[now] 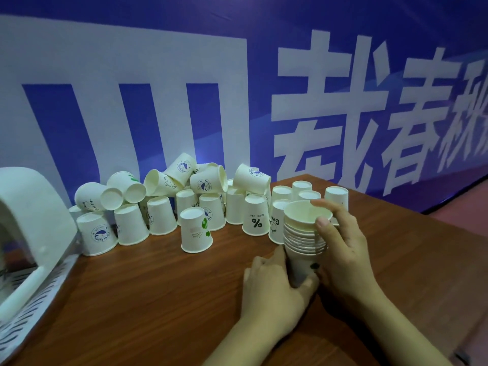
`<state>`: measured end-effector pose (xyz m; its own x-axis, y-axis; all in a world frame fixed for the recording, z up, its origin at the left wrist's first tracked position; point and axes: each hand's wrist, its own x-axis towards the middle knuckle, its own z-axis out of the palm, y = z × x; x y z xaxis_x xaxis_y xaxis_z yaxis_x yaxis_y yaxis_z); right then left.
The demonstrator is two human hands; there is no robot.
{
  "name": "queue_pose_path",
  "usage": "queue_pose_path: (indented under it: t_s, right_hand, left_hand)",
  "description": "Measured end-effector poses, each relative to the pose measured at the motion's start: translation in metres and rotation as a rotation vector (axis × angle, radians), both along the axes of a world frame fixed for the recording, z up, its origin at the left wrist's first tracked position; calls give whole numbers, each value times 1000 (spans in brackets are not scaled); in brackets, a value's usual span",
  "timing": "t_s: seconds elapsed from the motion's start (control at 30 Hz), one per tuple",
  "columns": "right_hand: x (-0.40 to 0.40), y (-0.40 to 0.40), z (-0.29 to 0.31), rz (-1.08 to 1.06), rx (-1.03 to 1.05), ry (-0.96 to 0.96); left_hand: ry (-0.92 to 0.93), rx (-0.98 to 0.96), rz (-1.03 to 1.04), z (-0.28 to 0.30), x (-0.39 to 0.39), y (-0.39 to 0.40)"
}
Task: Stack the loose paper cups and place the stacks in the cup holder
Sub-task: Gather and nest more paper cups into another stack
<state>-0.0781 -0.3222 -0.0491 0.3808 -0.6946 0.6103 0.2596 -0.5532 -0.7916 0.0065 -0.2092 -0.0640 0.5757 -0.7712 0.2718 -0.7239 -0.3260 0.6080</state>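
Both hands grip one cup stack.
Left hand (274, 283) clamps stack (305, 233) base for support; right hand (340, 233) curls around rims above, aligning them.

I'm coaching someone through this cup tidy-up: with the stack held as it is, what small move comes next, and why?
Probably free the right hand from the stack's rim and reach for the nearest upside-down cup just behind it. The left hand already grips the base of the stack, and many loose cups remain on the table.
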Motion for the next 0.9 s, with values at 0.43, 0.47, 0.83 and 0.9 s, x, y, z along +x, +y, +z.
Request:
queue_pose_path:
  t_s: [0.43, 0.47, 0.83, 0.9]
  right_hand:
    - [34, -23, 0, -27, 101, 30]
    - [38, -30, -1, -82, 65, 56]
    - [42, -49, -10, -383, -418, 620]
    - [42, -48, -12, -366, -324, 486]
  left_hand:
    - [41, -8, 227, 4, 6, 1]
    - [75, -17, 241, 5, 8, 1]
    - [236, -129, 325, -1, 19, -2]
    - [241, -141, 329, -1, 19, -1]
